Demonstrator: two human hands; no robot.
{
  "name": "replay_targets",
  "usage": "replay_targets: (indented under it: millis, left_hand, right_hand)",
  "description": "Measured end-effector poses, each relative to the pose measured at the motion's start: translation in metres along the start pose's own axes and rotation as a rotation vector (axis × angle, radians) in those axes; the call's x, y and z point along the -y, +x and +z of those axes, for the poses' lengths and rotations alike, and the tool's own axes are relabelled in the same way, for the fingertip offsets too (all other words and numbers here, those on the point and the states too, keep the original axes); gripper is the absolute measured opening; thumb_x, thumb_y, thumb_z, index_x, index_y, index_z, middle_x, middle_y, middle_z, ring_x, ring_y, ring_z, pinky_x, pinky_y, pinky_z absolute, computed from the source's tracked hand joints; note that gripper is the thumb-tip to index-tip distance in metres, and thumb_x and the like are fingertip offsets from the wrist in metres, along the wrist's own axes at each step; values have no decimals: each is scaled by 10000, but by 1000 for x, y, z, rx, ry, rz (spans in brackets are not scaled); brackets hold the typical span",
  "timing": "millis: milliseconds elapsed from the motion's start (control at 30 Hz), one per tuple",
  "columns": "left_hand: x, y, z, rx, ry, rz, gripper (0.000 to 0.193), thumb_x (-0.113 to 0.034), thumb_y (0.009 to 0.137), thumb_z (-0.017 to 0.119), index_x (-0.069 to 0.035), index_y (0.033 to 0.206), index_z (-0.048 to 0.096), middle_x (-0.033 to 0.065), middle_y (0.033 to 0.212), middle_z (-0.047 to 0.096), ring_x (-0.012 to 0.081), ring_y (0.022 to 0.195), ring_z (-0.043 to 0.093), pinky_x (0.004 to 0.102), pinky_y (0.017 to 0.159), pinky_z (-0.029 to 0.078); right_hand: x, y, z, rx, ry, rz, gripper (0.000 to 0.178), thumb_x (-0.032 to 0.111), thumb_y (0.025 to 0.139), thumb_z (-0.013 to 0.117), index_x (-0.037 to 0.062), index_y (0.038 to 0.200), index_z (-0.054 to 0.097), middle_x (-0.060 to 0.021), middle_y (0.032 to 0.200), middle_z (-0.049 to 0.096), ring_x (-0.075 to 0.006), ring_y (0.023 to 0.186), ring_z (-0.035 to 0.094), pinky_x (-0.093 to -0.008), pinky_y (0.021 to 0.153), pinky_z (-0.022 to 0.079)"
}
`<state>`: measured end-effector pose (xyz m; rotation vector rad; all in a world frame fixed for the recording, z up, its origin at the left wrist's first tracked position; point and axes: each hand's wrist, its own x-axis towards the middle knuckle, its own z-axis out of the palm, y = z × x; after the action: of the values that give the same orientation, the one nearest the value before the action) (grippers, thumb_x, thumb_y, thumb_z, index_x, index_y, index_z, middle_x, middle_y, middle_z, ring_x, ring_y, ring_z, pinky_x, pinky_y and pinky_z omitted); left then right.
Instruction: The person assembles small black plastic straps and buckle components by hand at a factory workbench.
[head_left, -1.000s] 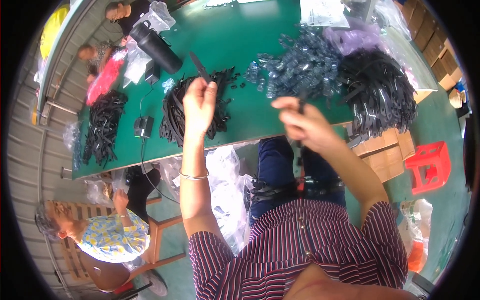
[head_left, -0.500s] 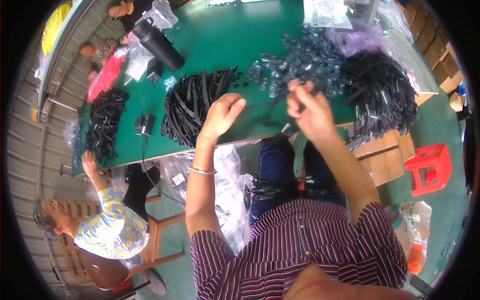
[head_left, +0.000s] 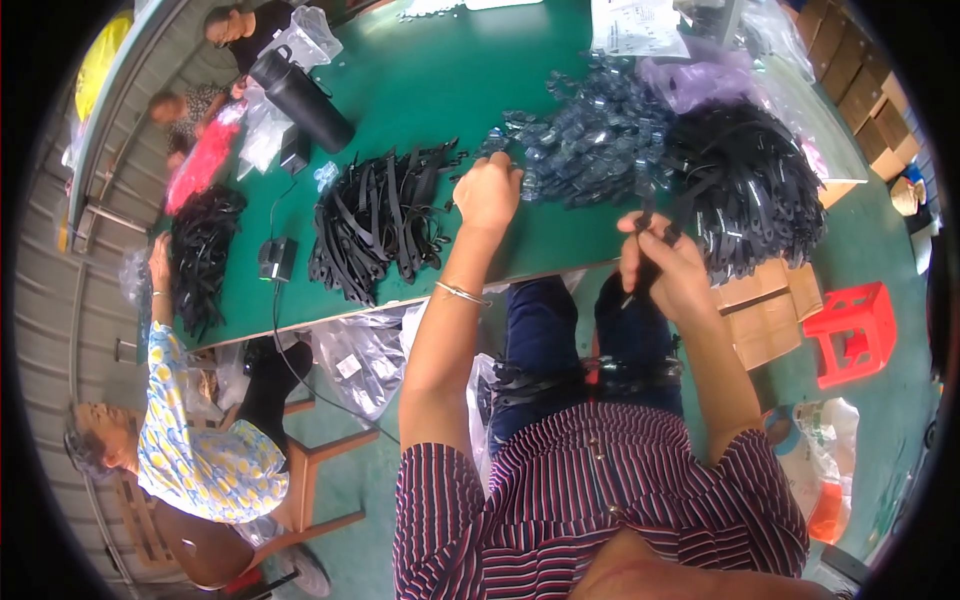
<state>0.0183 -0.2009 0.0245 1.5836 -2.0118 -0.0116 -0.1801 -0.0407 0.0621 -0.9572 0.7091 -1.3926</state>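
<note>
My right hand (head_left: 672, 268) is closed on a black strap (head_left: 648, 212) near the front edge of the green table (head_left: 440, 75). The strap's upper end reaches toward the heap of clear bluish plastic pieces (head_left: 590, 140). At the left rim of this heap is my left hand (head_left: 488, 192), its fingers bent and pressed together. Whatever it pinches is hidden behind the fingers. One pile of black straps (head_left: 375, 225) lies left of my left hand. A bigger pile of black straps (head_left: 750, 185) sits beyond my right hand, at the table's right side.
A black bottle (head_left: 303, 100) and a small black box with a cable (head_left: 276, 258) stand to the left. A co-worker's hand (head_left: 160, 262) touches another strap pile (head_left: 205, 255). Cartons (head_left: 765, 315) and a red stool (head_left: 852, 332) are at the right, below table height.
My left hand has moved right and away from me to the clear pieces, its fingers now closed. My right hand has come back toward me with the strap. The co-worker's arm has reached farther forward.
</note>
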Motion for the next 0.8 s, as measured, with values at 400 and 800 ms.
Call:
replay_targets:
  millis: [400, 800]
  left_hand:
    - [-14, -54, -34, 193, -983, -236, 143, -100, 845, 513, -4, 947, 542, 54, 765, 592, 116, 668, 553, 245, 573, 433]
    - [-68, -157, -52, 547, -2078, -591, 238, -306, 913, 506, -70, 935, 483, -16, 609, 354, 56, 496, 302, 181, 434, 231]
  right_hand:
    - [-14, -16, -6, 8, -132, 193, 359, 211, 931, 443, 5, 1222, 490, 14, 772, 471, -53, 616, 382, -180, 561, 311]
    - [-27, -36, 3, 160, -774, -161, 315, 73, 793, 613, 31, 1103, 575, -105, 918, 590, -185, 811, 573, -284, 715, 448]
